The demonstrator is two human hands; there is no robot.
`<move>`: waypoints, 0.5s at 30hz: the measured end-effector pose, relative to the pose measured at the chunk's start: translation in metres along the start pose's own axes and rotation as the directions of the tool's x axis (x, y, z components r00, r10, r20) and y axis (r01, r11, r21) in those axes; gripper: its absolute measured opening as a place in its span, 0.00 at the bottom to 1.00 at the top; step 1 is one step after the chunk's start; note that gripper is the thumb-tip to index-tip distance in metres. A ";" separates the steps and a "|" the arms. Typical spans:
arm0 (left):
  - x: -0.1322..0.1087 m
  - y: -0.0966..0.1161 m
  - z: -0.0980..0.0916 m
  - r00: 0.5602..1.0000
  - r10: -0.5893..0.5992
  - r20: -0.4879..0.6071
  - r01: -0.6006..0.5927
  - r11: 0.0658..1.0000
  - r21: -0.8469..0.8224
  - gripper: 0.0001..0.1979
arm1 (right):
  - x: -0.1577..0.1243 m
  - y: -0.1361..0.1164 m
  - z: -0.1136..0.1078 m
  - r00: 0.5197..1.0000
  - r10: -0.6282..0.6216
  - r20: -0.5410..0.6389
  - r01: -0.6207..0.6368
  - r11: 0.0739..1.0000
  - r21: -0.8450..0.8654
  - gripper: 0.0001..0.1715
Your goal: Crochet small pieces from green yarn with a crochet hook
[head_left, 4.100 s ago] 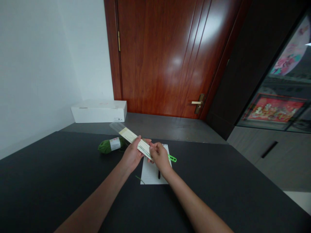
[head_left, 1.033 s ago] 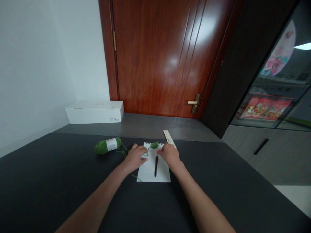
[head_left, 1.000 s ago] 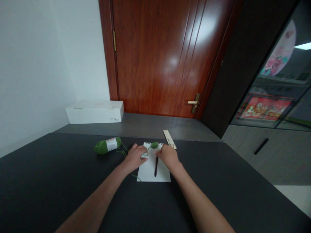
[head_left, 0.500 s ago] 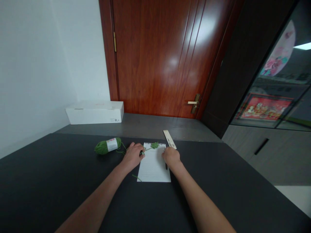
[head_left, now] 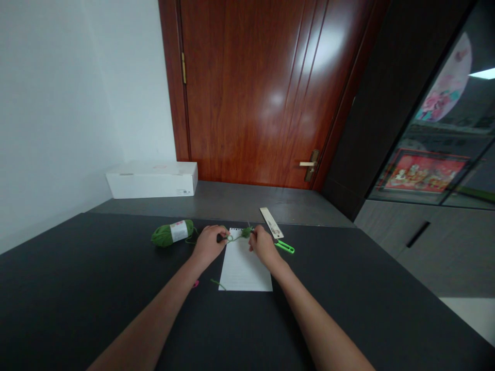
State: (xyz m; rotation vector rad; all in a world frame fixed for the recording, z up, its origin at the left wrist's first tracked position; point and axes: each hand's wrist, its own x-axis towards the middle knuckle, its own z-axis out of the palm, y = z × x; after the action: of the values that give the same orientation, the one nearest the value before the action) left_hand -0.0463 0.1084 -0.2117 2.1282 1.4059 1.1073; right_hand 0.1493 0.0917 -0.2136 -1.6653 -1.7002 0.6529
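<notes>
My left hand (head_left: pixel 210 242) is closed over the left edge of the notepad sheet (head_left: pixel 246 270), and a slim dark tool (head_left: pixel 220 238) shows between its fingers. A strand of green yarn (head_left: pixel 233 238) runs from there to a small bunched green yarn piece (head_left: pixel 246 233) at the sheet's top. Right beside that piece, my right hand (head_left: pixel 263 243) is pinched, with a small dark tool with a thin grey tip at its fingertips; its kind is too small to make out. The green yarn skein (head_left: pixel 170 233) with a white label lies left of my left hand.
Past my right hand lie a pale printed strip (head_left: pixel 271 222) and a bright green-handled cutter (head_left: pixel 285 247). A cut yarn end (head_left: pixel 218 284) rests on the sheet's lower left corner, near a small pink item (head_left: pixel 196 284). A white box (head_left: pixel 154 180) stands at the back left.
My right hand has moved left and slightly up to the green yarn piece. The green-handled cutter and the pink item have come into sight. My left hand has shifted slightly left.
</notes>
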 end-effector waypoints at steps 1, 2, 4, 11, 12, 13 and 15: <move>0.000 0.001 0.001 1.000 -0.009 0.002 0.009 0.999 -0.043 0.09 | -0.001 -0.002 0.005 0.999 -0.034 -0.006 0.035 0.997 0.069 0.07; 0.000 0.002 0.001 1.000 -0.015 0.004 0.015 0.996 -0.090 0.09 | -0.002 -0.004 0.010 0.998 -0.059 -0.020 0.062 0.989 0.137 0.05; -0.002 0.006 0.001 1.000 -0.017 0.004 0.018 0.983 -0.182 0.09 | -0.002 -0.008 0.016 0.994 -0.075 -0.076 0.093 0.959 0.268 0.04; -0.006 0.030 -0.016 0.999 0.039 -0.037 -0.050 0.929 -0.367 0.11 | -0.012 -0.023 0.018 0.991 -0.134 0.013 0.091 0.737 0.670 0.22; -0.007 0.034 -0.019 0.998 0.048 -0.033 -0.057 0.917 -0.396 0.11 | -0.015 -0.026 0.020 0.987 -0.153 0.058 0.066 0.701 0.710 0.24; -0.007 0.037 -0.021 0.998 0.052 -0.028 -0.059 0.902 -0.427 0.11 | -0.018 -0.028 0.021 0.981 -0.168 0.099 0.040 0.669 0.742 0.26; -0.009 0.042 -0.024 0.999 0.044 -0.016 -0.046 0.863 -0.503 0.13 | -0.023 -0.031 0.024 0.969 -0.186 0.162 -0.013 0.617 0.787 0.28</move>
State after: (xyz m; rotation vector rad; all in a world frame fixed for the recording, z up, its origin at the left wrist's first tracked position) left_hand -0.0409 0.0789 -0.1727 1.7809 0.9307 1.3241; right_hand 0.1105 0.0695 -0.2086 -0.8775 -1.3006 1.3542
